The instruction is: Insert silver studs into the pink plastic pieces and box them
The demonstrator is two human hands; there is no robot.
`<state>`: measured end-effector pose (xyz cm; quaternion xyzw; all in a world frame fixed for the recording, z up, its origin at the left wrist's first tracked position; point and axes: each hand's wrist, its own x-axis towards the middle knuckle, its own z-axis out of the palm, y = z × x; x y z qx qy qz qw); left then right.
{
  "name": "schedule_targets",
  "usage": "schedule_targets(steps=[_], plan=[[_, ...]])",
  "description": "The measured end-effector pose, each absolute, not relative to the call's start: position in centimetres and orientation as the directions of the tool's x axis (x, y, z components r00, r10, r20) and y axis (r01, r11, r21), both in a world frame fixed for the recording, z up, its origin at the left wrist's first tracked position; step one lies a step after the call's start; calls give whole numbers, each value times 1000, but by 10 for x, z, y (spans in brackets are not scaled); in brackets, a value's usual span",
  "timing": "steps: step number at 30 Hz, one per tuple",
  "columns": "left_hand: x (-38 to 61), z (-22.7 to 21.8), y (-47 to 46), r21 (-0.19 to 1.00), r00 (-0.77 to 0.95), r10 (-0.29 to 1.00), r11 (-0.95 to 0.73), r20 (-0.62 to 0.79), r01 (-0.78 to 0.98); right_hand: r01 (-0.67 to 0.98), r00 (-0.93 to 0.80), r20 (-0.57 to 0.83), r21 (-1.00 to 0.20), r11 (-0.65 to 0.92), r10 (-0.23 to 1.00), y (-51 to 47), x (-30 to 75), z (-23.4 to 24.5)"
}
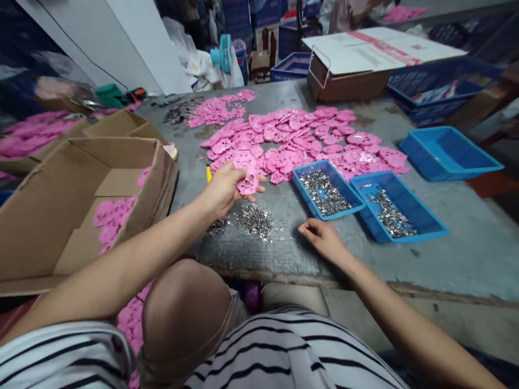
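Observation:
My left hand (225,190) grips a flat pink plastic piece (247,175) with holes in it, thumb on top and the other fingers spread beneath. Below that hand lies a loose pile of small silvery metal parts (256,220) on the grey table. My right hand (324,239) rests low over the table, thumb and forefinger pinched together; whether a tiny part sits between them is too small to tell. Just beyond it stands a blue tray (298,181) of small metal parts. A second blue tray (436,229) with similar parts is beside it, to the right.
A large heap of pink pieces (284,135) covers the table's middle. An open cardboard box (81,189) with pink pieces stands at left. Another blue tray (450,148) sits far right, near a white-topped carton (344,89). Smaller pink parts (214,111) lie farther back.

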<state>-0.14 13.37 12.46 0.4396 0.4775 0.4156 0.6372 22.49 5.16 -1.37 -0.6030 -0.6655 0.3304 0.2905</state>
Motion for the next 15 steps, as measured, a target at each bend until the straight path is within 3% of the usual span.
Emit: schedule_targets(steps=[8,15], plan=[[-8,92,142,912,302,887,396,-349,-110,773,-45,112,-626,105,993,69,213,-30],[-12,60,134,863,414,819,487,-398,-135,930,-32,-34,-367,18,999,91,202,-20]])
